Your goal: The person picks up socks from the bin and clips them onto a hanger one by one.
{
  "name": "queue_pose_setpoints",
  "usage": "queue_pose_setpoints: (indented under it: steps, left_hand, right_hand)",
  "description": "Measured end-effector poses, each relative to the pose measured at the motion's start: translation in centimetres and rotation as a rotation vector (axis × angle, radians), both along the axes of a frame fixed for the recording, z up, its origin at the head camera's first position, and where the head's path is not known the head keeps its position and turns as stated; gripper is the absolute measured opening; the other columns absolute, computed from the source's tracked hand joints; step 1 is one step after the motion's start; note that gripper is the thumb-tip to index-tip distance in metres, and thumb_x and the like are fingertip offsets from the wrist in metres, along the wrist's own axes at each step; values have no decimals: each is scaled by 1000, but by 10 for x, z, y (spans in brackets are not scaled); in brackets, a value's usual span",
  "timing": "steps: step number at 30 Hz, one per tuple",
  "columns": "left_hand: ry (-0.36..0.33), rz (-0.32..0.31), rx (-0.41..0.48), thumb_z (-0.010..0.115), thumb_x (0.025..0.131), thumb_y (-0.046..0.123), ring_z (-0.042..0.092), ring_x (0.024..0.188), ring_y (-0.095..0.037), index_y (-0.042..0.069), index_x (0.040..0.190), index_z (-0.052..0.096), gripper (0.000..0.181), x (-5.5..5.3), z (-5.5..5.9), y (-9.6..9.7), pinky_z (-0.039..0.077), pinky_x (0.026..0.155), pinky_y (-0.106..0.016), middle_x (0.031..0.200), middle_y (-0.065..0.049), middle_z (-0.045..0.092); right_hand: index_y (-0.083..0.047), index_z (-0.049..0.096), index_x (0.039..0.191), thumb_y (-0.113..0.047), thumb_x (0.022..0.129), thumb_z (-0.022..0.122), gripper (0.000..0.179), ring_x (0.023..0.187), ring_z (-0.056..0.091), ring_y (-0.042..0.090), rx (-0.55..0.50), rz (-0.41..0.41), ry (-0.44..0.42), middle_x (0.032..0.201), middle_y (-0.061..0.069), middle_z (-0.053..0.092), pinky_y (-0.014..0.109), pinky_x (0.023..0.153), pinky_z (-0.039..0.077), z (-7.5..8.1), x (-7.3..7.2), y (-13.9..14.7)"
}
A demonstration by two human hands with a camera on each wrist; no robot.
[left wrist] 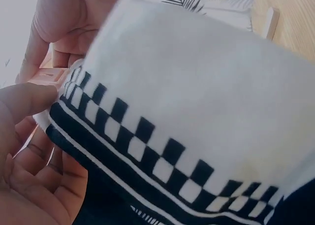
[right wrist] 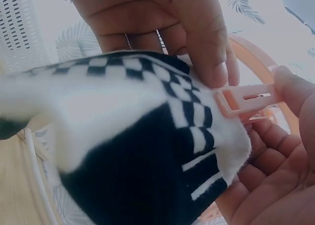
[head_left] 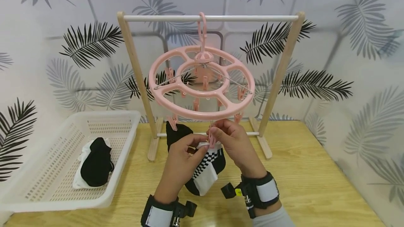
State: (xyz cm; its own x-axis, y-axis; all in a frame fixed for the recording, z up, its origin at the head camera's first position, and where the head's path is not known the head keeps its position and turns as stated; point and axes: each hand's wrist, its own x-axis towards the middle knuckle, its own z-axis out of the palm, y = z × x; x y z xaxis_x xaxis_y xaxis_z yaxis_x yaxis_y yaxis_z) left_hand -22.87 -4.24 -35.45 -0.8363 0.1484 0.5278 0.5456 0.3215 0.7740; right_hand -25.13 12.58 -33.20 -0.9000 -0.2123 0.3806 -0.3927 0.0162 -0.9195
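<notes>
A black-and-white checkered sock point(head_left: 206, 171) hangs below the front of the pink round clip hanger point(head_left: 202, 115). My left hand point(head_left: 181, 160) pinches the sock's white cuff between thumb and fingers. With thumb and fingers, my right hand point(head_left: 235, 143) grips a pink clothespin point(right wrist: 248, 98) by its handle end. In the right wrist view the clothespin's jaws lie over the edge of the cuff, beside my left thumb and fingers. Behind my left hand there is a black sock-like piece of fabric point(head_left: 176, 132), partly hidden.
The hanger hooks over the white rail point(head_left: 252, 18) of a wooden-legged stand point(head_left: 285, 66). Other pink clothespins point(head_left: 173, 122) dangle around the ring. At left, a white perforated basket point(head_left: 124, 150) holds black and white fabric pieces point(head_left: 97, 164). A patterned wall covering stands behind.
</notes>
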Motion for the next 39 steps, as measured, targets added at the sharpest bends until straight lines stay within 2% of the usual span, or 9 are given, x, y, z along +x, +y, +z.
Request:
queue_pose_setpoints:
  steps: [4,8,11,16,20,24,29,32,39]
  left_hand:
    - [57,45,2,72,82,21,57,84,-5,17,99,69,17,-1,-1,-1,55,67,-33,95,4,67]
    - [213,139,-6,72,82,25,57,84,-11,13,93,70,16,1,1,-3,53,67,-34,93,2,66]
    - [348,218,-6,71,82,24,56,86,-15,11,88,70,14,6,7,-6,52,67,-36,95,-1,64]
    - [542,270,-14,72,79,18,52,92,-19,7,83,69,12,10,25,-9,48,71,-37,98,-5,62]
    - [667,302,-138,73,78,20,52,96,-26,5,90,70,20,5,48,-9,46,77,-43,100,-11,62]
    - [672,332,-334,73,79,29,48,108,-30,5,104,70,35,-2,70,-10,46,87,-46,110,-15,59]
    - [646,354,-480,70,82,36,45,112,-31,6,104,70,38,-8,78,-10,46,89,-45,113,-16,57]
    - [633,374,-497,70,82,36,46,110,-31,5,102,71,37,-11,77,-10,47,87,-45,112,-17,57]
    - [609,403,-461,71,81,37,50,105,-33,4,101,71,38,-12,76,-12,44,91,-47,102,-16,60]
  right_hand:
    - [2,58,100,-26,93,58,29,72,56,22,-13,-6,-31,82,8,60,28,62,47,0,1,1]
    - [2,56,99,-24,93,58,27,70,55,22,-47,13,-40,79,7,58,28,61,47,-1,1,1]
    - [3,56,98,-23,93,58,26,67,55,23,-51,22,-36,77,7,57,28,60,47,-3,0,0]
    - [2,56,98,-23,93,58,26,68,55,20,-46,17,-49,78,6,57,27,61,47,-8,2,-3]
    - [4,55,100,-23,94,57,28,71,55,19,-55,23,-39,79,5,57,27,63,47,-10,-1,-3]
    - [4,54,101,-21,94,56,26,72,55,19,-58,19,-26,80,4,56,27,62,47,-7,-4,-2]
    - [3,53,102,-20,94,56,24,74,53,18,-84,29,-41,82,4,55,25,64,46,-6,-4,-5]
    - [3,53,104,-21,95,55,26,72,53,18,-95,51,-46,81,4,54,26,65,46,-5,-5,-7]
    - [-1,54,108,-24,95,55,27,69,52,22,-67,76,-22,79,7,53,29,65,46,-4,-6,-12]
